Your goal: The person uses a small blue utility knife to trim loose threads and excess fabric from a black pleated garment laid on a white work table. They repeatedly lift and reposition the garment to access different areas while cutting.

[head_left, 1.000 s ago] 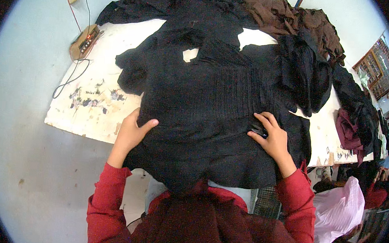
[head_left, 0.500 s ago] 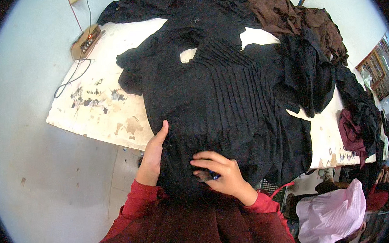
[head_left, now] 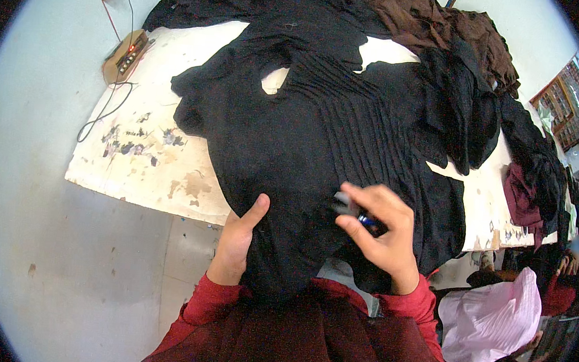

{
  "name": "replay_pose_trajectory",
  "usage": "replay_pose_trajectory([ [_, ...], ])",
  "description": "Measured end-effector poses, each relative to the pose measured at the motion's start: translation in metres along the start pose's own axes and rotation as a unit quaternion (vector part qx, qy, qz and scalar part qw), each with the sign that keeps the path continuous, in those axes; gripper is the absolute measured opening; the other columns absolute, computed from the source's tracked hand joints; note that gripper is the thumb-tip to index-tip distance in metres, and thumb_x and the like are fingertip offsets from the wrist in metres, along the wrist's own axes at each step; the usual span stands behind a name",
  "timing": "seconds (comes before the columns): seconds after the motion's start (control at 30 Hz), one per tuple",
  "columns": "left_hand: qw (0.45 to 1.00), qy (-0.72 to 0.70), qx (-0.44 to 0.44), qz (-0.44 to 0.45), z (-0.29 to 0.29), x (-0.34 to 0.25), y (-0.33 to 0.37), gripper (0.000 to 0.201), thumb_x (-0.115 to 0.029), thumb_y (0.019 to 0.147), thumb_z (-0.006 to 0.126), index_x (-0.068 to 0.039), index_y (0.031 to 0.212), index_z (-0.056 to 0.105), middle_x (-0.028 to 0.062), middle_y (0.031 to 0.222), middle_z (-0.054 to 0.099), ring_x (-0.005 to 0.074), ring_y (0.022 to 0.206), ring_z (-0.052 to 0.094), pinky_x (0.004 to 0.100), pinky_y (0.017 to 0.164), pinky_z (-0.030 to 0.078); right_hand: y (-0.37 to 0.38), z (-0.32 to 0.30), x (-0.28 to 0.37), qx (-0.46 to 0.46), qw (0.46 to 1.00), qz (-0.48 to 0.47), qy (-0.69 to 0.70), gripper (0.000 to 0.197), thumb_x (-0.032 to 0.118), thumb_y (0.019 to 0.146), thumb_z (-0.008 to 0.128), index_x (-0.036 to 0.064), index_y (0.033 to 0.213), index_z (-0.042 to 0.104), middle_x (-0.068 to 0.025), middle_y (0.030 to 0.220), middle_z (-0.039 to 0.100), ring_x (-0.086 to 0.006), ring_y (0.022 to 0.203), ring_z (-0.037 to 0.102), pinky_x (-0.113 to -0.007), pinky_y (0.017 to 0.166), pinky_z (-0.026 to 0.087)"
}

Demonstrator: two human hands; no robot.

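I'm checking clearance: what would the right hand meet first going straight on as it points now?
Probably the black garment: the right hand, holding a small tool, points leftward across it, though how high it hovers is unclear.

The wide black cloth garment [head_left: 258, 151] between the left hand [head_left: 236, 241] and right hand [head_left: 391, 230] bears parallel pleat lines ahead of the right. The small handheld tool [head_left: 366, 220] in the right hand shows grey and blue. Behind both hands, long fabric sleeves [head_left: 208, 304] are red. Beyond the left hand, the flat cream tabletop [head_left: 119, 182] is blotched tan and black.
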State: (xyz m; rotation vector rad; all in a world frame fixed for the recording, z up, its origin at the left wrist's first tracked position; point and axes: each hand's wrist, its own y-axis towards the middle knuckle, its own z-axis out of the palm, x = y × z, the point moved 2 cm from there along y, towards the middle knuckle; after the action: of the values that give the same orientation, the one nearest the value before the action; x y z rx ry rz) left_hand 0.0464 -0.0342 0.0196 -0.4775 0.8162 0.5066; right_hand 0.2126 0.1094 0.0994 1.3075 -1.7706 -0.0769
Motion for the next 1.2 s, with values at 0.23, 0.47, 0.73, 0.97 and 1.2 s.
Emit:
replay_pose_trajectory([
  [0.23,0.998,-0.060,0.014,-0.013,0.004,0.001,-0.001,0.053,-0.019,0.093,0.064,0.004,0.136,0.044,0.0131,0.130,0.055,0.0225,0.118,0.055,0.0362,0.102,0.042,0.007,0.010,0.013,0.047,0.999,-0.015,0.009,0.024,0.021,0.075,0.079,0.0087,0.094,0.072,-0.0089,0.084,0.072,-0.0229,0.068,0.070,-0.029,0.060,0.054],
  [0.47,0.998,-0.057,0.016,-0.024,0.011,-0.005,-0.005,0.051,-0.020,0.094,0.062,0.006,0.135,0.044,0.0147,0.129,0.056,0.0238,0.115,0.057,0.0360,0.101,0.044,0.019,0.009,0.020,0.072,0.996,-0.049,-0.035,0.022,0.021,0.074,0.079,0.0081,0.090,0.072,-0.0080,0.080,0.072,-0.0229,0.065,0.070,-0.030,0.058,0.052],
  [0.73,0.995,-0.085,0.028,-0.050,0.013,-0.005,-0.006,0.051,-0.021,0.094,0.062,0.008,0.133,0.045,0.0176,0.128,0.057,0.0255,0.114,0.059,0.0367,0.099,0.046,0.028,0.005,0.023,0.093,0.990,-0.090,-0.058,0.021,0.019,0.072,0.080,0.0079,0.088,0.073,-0.0070,0.076,0.071,-0.0221,0.062,0.068,-0.029,0.056,0.049],
  [0.97,0.993,-0.097,0.017,-0.072,0.010,-0.003,-0.007,0.048,-0.021,0.094,0.062,0.008,0.131,0.048,0.0157,0.126,0.059,0.0251,0.112,0.060,0.0365,0.099,0.047,0.025,0.003,0.013,0.046,0.998,-0.034,0.016,0.022,0.019,0.076,0.078,0.0069,0.094,0.072,-0.0091,0.086,0.072,-0.0215,0.074,0.071,-0.030,0.067,0.054],
  [1.2,0.989,-0.106,0.015,-0.102,0.019,-0.011,-0.014,0.048,-0.014,0.092,0.064,0.006,0.132,0.048,0.0154,0.127,0.058,0.0257,0.113,0.060,0.0369,0.099,0.047,0.023,0.020,0.020,0.083,0.992,-0.020,0.089,0.036,0.009,0.069,0.081,0.0061,0.104,0.070,-0.0082,0.090,0.066,-0.0201,0.083,0.066,-0.032,0.070,0.052],
])
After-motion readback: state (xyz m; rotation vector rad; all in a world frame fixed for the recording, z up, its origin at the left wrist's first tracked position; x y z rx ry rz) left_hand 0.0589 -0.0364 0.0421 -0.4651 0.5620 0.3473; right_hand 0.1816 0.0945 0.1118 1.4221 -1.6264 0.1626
